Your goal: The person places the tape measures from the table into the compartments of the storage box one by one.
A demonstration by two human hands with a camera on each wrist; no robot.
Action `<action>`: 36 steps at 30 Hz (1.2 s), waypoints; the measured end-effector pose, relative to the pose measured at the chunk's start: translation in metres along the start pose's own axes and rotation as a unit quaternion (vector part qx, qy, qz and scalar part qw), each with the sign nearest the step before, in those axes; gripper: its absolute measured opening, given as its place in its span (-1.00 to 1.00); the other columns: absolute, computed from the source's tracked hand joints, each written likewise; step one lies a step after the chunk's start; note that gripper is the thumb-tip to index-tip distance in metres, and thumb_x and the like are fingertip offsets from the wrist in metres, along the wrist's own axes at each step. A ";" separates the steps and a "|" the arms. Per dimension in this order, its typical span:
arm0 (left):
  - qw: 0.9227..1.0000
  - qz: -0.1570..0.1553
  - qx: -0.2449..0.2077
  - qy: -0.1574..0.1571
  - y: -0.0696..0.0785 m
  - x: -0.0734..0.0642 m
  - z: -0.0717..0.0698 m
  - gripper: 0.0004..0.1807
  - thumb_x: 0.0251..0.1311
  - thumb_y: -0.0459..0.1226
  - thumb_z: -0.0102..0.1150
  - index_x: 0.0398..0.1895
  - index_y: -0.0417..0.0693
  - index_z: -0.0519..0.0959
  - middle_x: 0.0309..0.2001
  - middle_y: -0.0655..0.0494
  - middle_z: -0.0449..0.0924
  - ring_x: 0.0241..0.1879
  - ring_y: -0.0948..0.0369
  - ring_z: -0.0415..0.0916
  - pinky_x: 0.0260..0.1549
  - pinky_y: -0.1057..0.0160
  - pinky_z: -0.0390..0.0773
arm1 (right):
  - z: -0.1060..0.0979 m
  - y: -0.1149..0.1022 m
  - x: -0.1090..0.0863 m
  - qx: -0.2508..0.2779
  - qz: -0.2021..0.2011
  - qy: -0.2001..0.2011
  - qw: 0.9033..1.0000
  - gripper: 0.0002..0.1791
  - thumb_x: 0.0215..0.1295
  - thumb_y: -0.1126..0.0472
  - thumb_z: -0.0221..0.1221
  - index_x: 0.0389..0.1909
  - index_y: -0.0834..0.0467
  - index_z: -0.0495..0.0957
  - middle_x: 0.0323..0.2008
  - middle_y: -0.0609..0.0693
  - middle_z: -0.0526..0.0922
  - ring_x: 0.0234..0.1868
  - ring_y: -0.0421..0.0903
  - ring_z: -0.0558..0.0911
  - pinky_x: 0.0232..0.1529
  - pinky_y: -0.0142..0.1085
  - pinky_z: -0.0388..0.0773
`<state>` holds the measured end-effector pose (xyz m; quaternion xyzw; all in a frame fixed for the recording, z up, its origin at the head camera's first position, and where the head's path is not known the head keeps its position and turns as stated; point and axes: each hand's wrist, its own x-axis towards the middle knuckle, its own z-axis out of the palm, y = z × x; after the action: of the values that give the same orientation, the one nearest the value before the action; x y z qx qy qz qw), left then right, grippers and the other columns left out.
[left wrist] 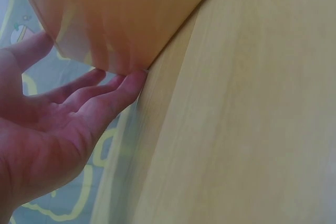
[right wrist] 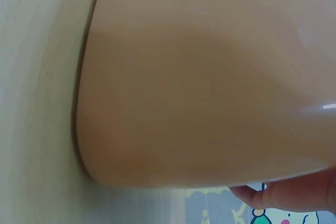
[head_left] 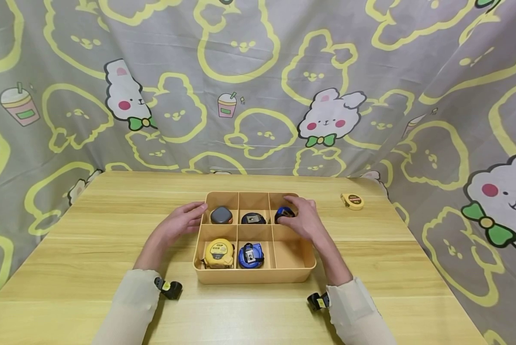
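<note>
A tan divided organizer tray (head_left: 258,276) stands on the table. At its left wall, my left hand (head_left: 184,223) rests extended fingertips; the left wrist view shows the fingers (left wrist: 118,90) against the tray's side. From the right, my right hand (head_left: 303,218) reaches into the back right compartment, thumb and fingers curved round a blue and black tape measure (head_left: 285,213). In the back row sit a dark grey tape measure (head_left: 221,215) at left and a black one with a metal clip (head_left: 253,219) in the middle. A yellow tape measure (head_left: 219,253) and a blue tape measure (head_left: 251,255) lie in front.
A small yellow tape measure (head_left: 352,201) lies on the wooden table (head_left: 249,316), beyond the tray to the right. A patterned curtain (head_left: 258,96) hangs behind the table and along both sides. Each wrist carries a small black camera.
</note>
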<state>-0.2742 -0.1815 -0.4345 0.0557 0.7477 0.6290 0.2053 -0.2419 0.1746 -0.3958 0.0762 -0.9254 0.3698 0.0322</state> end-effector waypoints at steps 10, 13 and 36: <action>1.000 -0.001 -0.003 0.000 0.000 -0.001 -0.001 -0.11 0.50 0.13 -0.03 0.61 -0.26 -0.02 0.57 -0.30 0.04 0.49 -0.23 0.18 0.44 -0.09 0.32 | 0.000 -0.002 0.000 0.002 0.002 -0.002 1.000 -0.22 0.10 0.16 0.38 0.39 0.24 0.43 0.35 0.18 0.52 0.25 0.19 0.30 0.22 0.01 0.35; 1.000 -0.001 -0.002 0.002 0.000 -0.001 -0.001 -0.11 0.50 0.13 -0.02 0.61 -0.26 -0.02 0.57 -0.30 0.05 0.49 -0.23 0.19 0.44 -0.09 0.33 | 0.000 -0.002 0.001 0.002 0.001 -0.004 1.000 -0.23 0.12 0.16 0.39 0.39 0.23 0.43 0.35 0.18 0.52 0.25 0.19 0.30 0.21 0.01 0.35; 1.000 0.000 -0.006 0.004 -0.002 0.001 0.000 -0.11 0.50 0.13 -0.01 0.61 -0.25 -0.02 0.57 -0.30 0.06 0.49 -0.23 0.20 0.43 -0.06 0.35 | -0.019 0.000 0.002 0.046 0.023 -0.026 0.998 -0.34 0.30 0.17 0.31 0.41 0.21 0.41 0.30 0.22 0.56 0.31 0.24 0.48 0.26 0.11 0.50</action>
<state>-0.2744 -0.1823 -0.4369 0.0521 0.7450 0.6335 0.2025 -0.2442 0.1877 -0.3818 0.0663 -0.9096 0.4101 -0.0038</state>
